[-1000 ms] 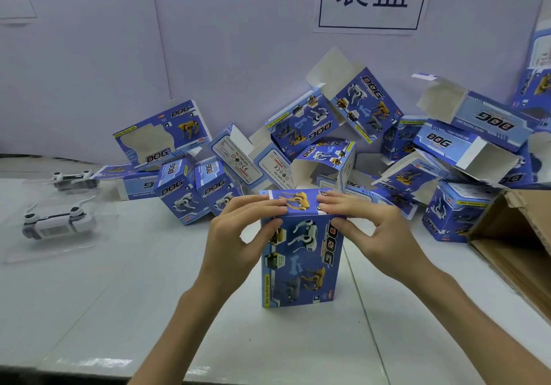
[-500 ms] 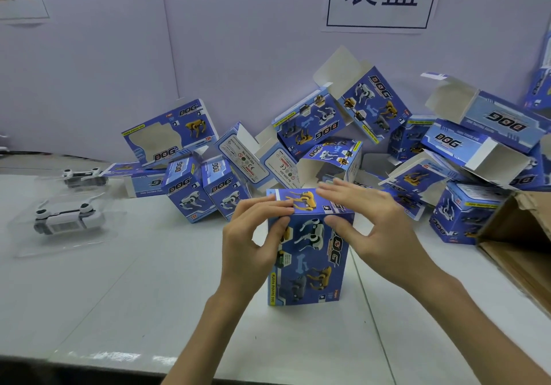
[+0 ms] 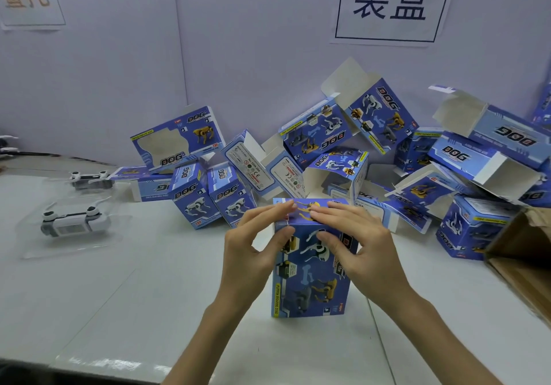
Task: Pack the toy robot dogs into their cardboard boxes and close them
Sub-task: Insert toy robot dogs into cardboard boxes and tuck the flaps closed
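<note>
Grip: left hand [image 3: 253, 253] and right hand [image 3: 362, 247] pinch the box [image 3: 310, 286] top, fingers above, thumbs in front.
Box axis: vertical on the surface [image 3: 119, 295], printed front facing the near edge.

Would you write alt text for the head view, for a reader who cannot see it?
The left hand and right hand grip the top of an upright blue box on a white table, fingers on its lid. Behind it lies a heap of boxes; white toy dogs lie far left, a carton right.
</note>
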A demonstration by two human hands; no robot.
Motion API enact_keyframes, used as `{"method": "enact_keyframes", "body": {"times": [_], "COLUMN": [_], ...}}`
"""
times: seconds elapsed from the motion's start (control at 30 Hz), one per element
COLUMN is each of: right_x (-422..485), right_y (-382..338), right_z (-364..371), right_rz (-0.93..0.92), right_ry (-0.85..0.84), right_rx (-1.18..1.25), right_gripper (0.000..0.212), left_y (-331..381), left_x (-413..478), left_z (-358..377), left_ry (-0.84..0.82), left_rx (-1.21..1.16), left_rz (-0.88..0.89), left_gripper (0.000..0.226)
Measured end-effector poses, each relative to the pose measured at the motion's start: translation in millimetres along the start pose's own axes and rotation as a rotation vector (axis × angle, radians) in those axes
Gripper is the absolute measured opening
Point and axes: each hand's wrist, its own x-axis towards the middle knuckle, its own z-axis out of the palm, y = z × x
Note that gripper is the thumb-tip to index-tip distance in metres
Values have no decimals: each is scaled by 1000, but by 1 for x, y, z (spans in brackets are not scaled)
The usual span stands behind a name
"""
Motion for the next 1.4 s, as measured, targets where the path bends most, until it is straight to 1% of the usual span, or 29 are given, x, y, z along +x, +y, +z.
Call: {"method": "enact_keyframes", "body": {"times": [0.13,0.27,0.37,0.43,0.47,0.5,0.57,0.6,0.67,0.73,0.77,0.8,0.83,0.9,0.93,0.97,1.0,1.03,1.07,1.1,1.13,1.17,1.2,1.23,1.33,1.37,1.4], "right_x": [-1,1,2,1,0,-2,-5,-7,-12,-20,-24,-29,-32,-37,-38,-39,-41,-44,-48,-52,-56,-61,-65,-68,-76,-78,-80], "right_y": [-2,-5,-6,-7,-8,-9,-11,-13,-17,-21,-24,-27,-29,-29,-26,-22,-15,-8,-2,3,7,11,14,16,17,15,14], "right_z": [2,2,2,2,2,3,4,5,5,0,-3,-8,-14,-27,-34,-40,-44,-48,-51,-52,-52,-51,-50,-49,-45,-44,-43], "right_rz": [6,38,69,87,93,100,102,99,100,90,93,123,176,334,442,577,730,893,1030,1141,1211,1251,1265,1267,1265,1263,1260], "right_ry": [45,61,64,60,64,71,99,118,149,148,137,122,123,215,271,283,247,168,65,-51,-144,-189,-188,-165,-129,-134,-128], "right_rx": [39,75,109,132,137,145,149,146,160,189,232,348,540,912,977,969,948,945,973,1022,1055,1063,1056,1043,931,909,905], "right_gripper": [33,32,32,32,32,31,28,27,27,23,19,16,18,25,23,25,40,53,62,68,73,79,82,82,70,65,60], "left_y": [-3,-5,-2,-2,-3,-2,1,2,7,13,16,20,24,28,28,26,23,20,16,13,9,5,1,-2,-12,-15,-17], "left_x": [1,2,1,1,2,3,7,8,9,8,6,3,-2,-12,-17,-21,-25,-27,-29,-32,-35,-39,-44,-49,-62,-62,-62], "left_z": [1,5,7,4,2,-1,-8,-11,-18,-25,-27,-27,-26,-23,-20,-17,-14,-10,-7,-2,2,7,12,16,23,22,21], "left_ry": [-45,-38,-27,-69,-104,-144,-225,-266,-333,-369,-377,-375,-367,-337,-319,-304,-295,-292,-300,-312,-331,-356,-387,-419,-502,-500,-466], "left_rx": [30,74,65,30,14,1,-62,-105,-106,-51,-45,-61,-85,-58,14,113,216,302,356,386,401,409,415,417,445,454,432], "left_rz": [3,21,6,-37,-87,-164,-378,-462,-514,-477,-442,-401,-357,-237,-148,-45,58,147,220,285,342,388,422,447,469,468,452], "left_gripper": [28,18,19,22,29,42,69,76,83,89,87,81,75,74,76,79,81,83,85,87,87,86,85,84,90,91,87]}}
